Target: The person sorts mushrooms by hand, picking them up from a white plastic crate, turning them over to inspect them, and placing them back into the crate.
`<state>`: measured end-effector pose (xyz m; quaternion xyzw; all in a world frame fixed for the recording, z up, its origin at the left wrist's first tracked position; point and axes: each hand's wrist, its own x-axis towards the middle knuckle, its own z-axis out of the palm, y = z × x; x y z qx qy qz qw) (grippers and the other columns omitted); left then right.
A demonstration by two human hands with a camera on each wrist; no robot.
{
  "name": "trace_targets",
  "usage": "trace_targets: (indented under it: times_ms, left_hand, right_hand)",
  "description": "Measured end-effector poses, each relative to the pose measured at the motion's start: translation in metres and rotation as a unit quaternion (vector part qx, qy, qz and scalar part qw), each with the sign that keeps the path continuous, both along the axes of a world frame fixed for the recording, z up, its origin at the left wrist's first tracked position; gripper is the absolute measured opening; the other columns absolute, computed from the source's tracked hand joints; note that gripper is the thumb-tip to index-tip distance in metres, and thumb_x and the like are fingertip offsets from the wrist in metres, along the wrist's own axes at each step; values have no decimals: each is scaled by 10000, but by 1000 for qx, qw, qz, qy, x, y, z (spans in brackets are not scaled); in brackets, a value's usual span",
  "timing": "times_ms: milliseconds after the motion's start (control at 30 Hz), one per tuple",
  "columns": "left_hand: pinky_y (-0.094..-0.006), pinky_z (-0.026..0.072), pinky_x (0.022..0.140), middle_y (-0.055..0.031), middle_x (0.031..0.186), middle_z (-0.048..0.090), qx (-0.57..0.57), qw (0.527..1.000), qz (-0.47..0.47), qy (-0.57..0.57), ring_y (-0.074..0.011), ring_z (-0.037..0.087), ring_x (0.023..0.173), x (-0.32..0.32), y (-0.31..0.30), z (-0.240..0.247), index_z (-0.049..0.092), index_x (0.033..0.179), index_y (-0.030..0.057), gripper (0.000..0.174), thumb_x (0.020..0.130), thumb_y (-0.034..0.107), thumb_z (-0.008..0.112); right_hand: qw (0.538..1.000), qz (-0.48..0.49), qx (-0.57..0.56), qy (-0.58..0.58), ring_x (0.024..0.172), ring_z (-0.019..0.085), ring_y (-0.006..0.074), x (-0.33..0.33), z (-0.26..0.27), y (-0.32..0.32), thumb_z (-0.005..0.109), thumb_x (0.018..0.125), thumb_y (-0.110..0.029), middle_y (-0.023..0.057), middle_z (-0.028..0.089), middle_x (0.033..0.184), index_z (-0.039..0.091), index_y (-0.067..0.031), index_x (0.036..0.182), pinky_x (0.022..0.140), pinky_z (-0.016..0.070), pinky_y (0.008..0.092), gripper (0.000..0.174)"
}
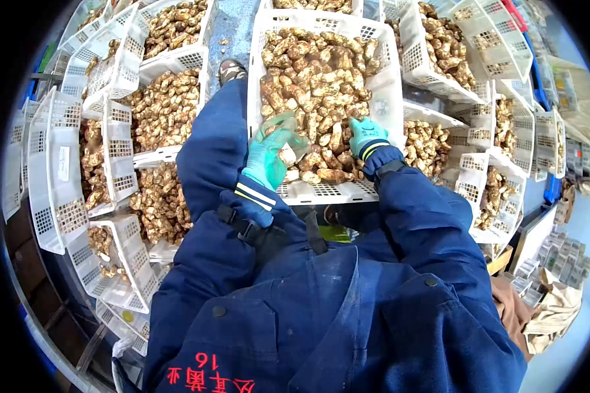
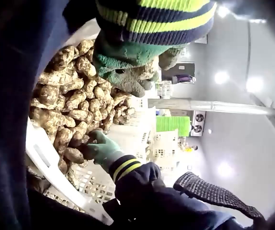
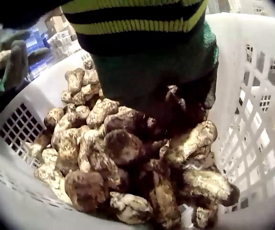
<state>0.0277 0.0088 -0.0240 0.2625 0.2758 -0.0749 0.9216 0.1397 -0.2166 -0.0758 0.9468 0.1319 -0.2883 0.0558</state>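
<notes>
Brown-and-cream mushrooms (image 1: 318, 75) fill a white plastic basket (image 1: 388, 108) in front of the person. Over its near left corner, the green-gloved left hand (image 1: 267, 157) grips a pale mushroom piece (image 1: 286, 155); the left wrist view shows this hand (image 2: 125, 67) with fingers curled round it. Against the pile near the basket's right wall, the gloved right hand (image 1: 368, 136) has curled fingers. In the left wrist view that hand (image 2: 104, 148) grips a dark mushroom (image 2: 86, 149). Its fingertips are lost in shadow in the right wrist view, below the green glove (image 3: 152, 72).
White baskets of mushrooms stand on both sides, some tilted or stacked, such as one at left (image 1: 167, 108) and one at right (image 1: 426, 147). Another basket (image 1: 314, 5) lies beyond the middle one. A shoe (image 1: 232, 69) rests on the blue floor (image 1: 233, 26).
</notes>
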Motion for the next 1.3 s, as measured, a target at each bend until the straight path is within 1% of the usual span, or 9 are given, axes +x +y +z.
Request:
trace_targets:
  times_ms: [300, 400, 533, 567, 633, 700, 733, 1100, 1300]
  left_hand:
    - [-441, 509, 938, -119, 1272, 574, 29, 995, -79, -55, -240, 554, 1161, 2, -7, 22, 533, 1309, 32, 430, 882, 37, 581]
    - [-459, 468, 972, -136, 1388, 474, -58, 972, -175, -145, -254, 518, 1213, 3, -9, 19, 392, 1436, 75, 531, 932, 174, 526]
    - [-488, 457, 992, -246, 1334, 489, -148, 957, -172, -181, -316, 553, 1166, 0, -6, 39, 340, 1456, 77, 646, 902, 319, 570]
    - [-494, 450, 996, -239, 1305, 514, -152, 962, -136, -179, -316, 565, 1148, -1, -3, 37, 355, 1447, 82, 638, 904, 338, 569]
    - [-505, 436, 1005, -225, 1248, 566, -161, 969, -68, -173, -316, 589, 1111, 1, 3, 28, 385, 1430, 92, 623, 907, 377, 568]
    - [-526, 406, 1031, -194, 1115, 642, -190, 974, -1, -125, -312, 620, 1057, 6, 13, 21, 428, 1376, 50, 551, 930, 352, 541]
    - [-540, 383, 1050, -199, 1110, 641, -185, 973, 31, -138, -329, 620, 1055, 5, 16, 15, 421, 1375, 34, 553, 925, 329, 550]
    - [-553, 291, 1125, -209, 1240, 546, -123, 973, 82, -175, -361, 489, 1218, 5, 21, 20, 367, 1423, 26, 749, 798, 237, 722]
    - [-443, 513, 946, -111, 1097, 629, -89, 989, 49, -109, -250, 631, 1019, 6, 23, 1, 460, 1355, 74, 506, 889, 183, 623]
  right_hand:
    - [968, 14, 246, 38, 793, 624, 316, 23, 78, -11, 746, 736, -160, 123, 621, 942, 657, -77, 1019, 754, 506, 401, 308]
    - [854, 265, 446, 27, 705, 579, 179, 9, 133, 18, 684, 769, -53, 41, 587, 915, 613, -98, 1156, 608, 483, 290, 396]
    - [847, -144, 507, 73, 624, 513, 45, 24, 87, 9, 560, 910, -145, -9, 625, 827, 597, -62, 1235, 565, 433, 187, 337]
    - [960, -28, 276, -28, 703, 608, 119, 34, 62, 4, 538, 910, -206, 62, 681, 882, 638, -98, 1172, 620, 483, 275, 301]
    - [980, 181, 80, 1, 858, 666, 264, 17, 42, 4, 516, 894, -260, 146, 689, 933, 658, -130, 1121, 733, 508, 405, 298]
    - [980, 93, 102, 140, 958, 640, 368, -8, 32, 21, 532, 872, -317, 192, 677, 990, 653, -155, 1121, 843, 486, 464, 320]
    - [976, 87, 93, 177, 1150, 577, 339, -15, 35, 32, 539, 860, -362, 219, 602, 1226, 569, -126, 1286, 995, 439, 409, 488]
    - [977, 114, 33, 178, 1128, 588, 334, -33, 20, 42, 571, 867, -375, 172, 622, 1209, 523, -119, 1308, 938, 470, 426, 512]
    - [980, 109, 3, 166, 1144, 583, 317, -45, 29, 39, 575, 855, -403, 164, 625, 1207, 582, -132, 1257, 958, 463, 417, 485]
